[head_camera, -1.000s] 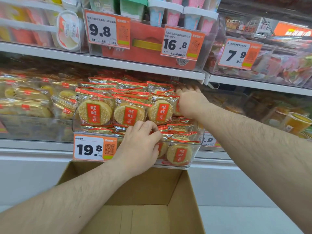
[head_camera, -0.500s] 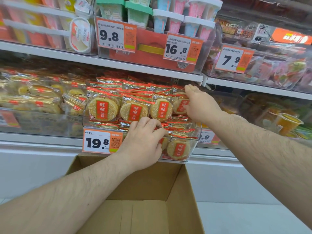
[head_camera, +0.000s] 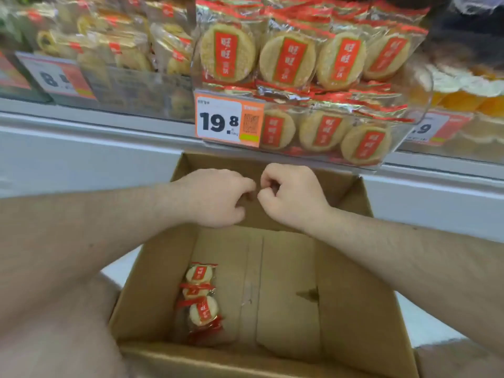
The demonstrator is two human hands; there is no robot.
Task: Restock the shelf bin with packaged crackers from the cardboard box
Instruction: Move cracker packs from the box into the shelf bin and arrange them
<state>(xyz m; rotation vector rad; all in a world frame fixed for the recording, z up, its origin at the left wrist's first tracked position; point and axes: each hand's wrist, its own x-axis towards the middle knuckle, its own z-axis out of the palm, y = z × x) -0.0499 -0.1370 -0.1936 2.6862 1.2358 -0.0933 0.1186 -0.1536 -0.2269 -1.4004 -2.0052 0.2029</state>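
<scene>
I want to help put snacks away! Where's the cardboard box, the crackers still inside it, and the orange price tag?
cardboard box (head_camera: 354, 290): head view, on its bare right inner wall.
crackers in the box (head_camera: 203, 309): head view, on the front packet's round cracker.
price tag (head_camera: 218, 122): head view, on the printed 19.8.

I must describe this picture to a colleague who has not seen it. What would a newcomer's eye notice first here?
First, the clear shelf bin at the top, packed with red-labelled cracker packs, with an orange price tag reading 19.8 on its front. Below it, the left hand and the right hand hang side by side, fingers curled, over the open cardboard box. Only a few last packs lie on its floor, to the left.
</scene>
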